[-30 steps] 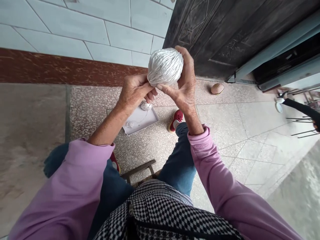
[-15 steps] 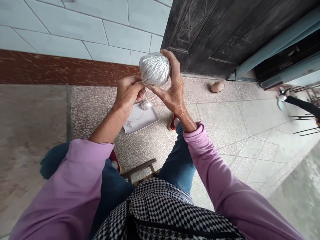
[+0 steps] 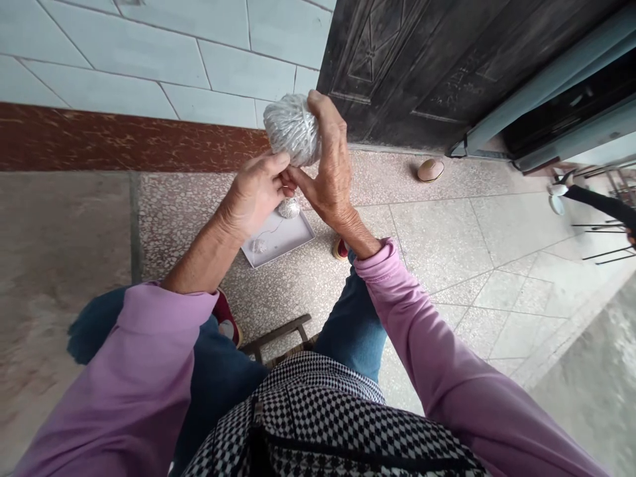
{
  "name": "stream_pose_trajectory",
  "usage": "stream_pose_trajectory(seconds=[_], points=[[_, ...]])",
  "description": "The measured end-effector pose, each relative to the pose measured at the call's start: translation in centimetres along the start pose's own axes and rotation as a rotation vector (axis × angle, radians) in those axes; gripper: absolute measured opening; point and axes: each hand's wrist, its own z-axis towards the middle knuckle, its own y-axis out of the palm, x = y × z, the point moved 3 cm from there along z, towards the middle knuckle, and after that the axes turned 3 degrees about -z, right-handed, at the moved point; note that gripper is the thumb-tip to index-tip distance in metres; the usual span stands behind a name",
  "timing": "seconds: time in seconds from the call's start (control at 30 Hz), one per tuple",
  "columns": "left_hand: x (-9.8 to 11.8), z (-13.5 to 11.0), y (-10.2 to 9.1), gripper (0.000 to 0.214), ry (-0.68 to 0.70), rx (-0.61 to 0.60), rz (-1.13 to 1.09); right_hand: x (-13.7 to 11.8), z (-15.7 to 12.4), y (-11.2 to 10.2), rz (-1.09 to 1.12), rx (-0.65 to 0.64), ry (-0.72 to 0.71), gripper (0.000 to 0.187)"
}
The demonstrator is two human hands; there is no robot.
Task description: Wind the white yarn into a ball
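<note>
A large ball of silvery-white yarn (image 3: 292, 129) is held up in front of me. My right hand (image 3: 330, 159) is curved round its right side, fingers over the top and thumb at the lower edge. My left hand (image 3: 258, 192) is closed just below the ball, thumb and fingers pinched together near the right thumb; what lies in the pinch is too small to make out. Beneath the hands, a shallow pale tray (image 3: 293, 242) lies on the floor. It holds a small silvery ball (image 3: 289, 208) and a smaller one (image 3: 258, 246), with a thin strand between them.
A tan round object (image 3: 430, 170) lies on the floor by the dark door (image 3: 387, 73). A tiled wall (image 3: 124, 53) stands ahead. Between my legs is a wooden stool frame (image 3: 278, 331). Thin-legged furniture and part of another person (image 3: 601, 202) appear at far right.
Both hands and the yarn ball have shifted slightly left. The ball has turned in the right hand, and the left thumb now lies higher against its lower edge.
</note>
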Motion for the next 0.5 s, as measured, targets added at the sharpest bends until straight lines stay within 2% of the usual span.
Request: stream_pose_trajectory(seconds=[0.1,0.17,0.27,0.33,0.4,0.5], points=[[-1.0,0.2,-0.8,0.059,-0.038,0.070,0.050,-0.7,-0.8,0.5,0.000,0.013,-0.045,0.084],[-1.7,0.4,-1.7,0.063,-0.044,0.125,0.080,-0.3,-1.2,1.3,0.074,0.016,-0.076,0.089],[-2.0,0.6,-3.3,0.064,0.001,0.173,0.127,1.3,-1.1,2.1,0.297,-0.012,-0.095,0.105],[-1.9,0.6,-3.9,0.060,0.053,0.137,0.148,2.5,-0.5,2.0,0.400,-0.038,-0.035,0.111],[-1.7,0.5,-4.1,0.060,0.116,0.087,0.146,3.3,0.0,1.4,0.427,-0.037,0.041,0.107],[-1.5,0.5,-4.2,0.064,0.183,0.025,0.206,3.1,-0.1,-0.1,0.481,-0.061,0.088,0.103]])
